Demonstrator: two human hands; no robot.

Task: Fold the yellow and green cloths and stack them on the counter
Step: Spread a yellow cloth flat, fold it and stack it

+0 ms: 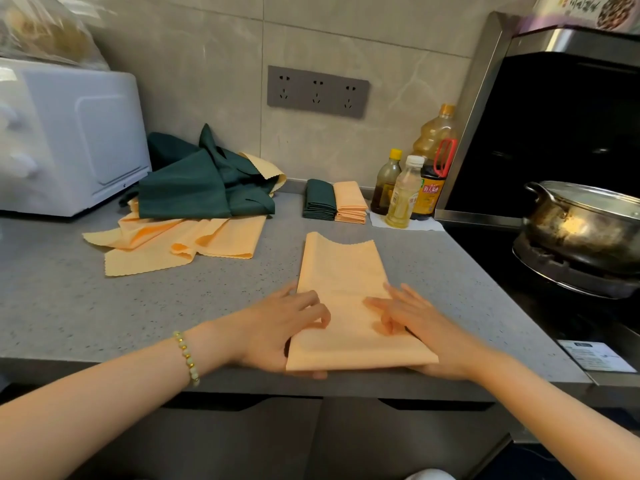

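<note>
A yellow cloth, folded into a long strip, lies on the grey counter in front of me. Its near end is lifted and doubled back over the strip. My left hand grips the near left edge of that fold, and my right hand grips the near right edge, fingers on top. A heap of unfolded green cloths and yellow cloths sits at the back left. Two folded stacks stand at the back: a green stack and a yellow stack side by side.
A white microwave stands at the far left. Several oil and sauce bottles cluster at the back right. A steel pot sits on the black stove to the right. The counter's front edge runs just under my hands.
</note>
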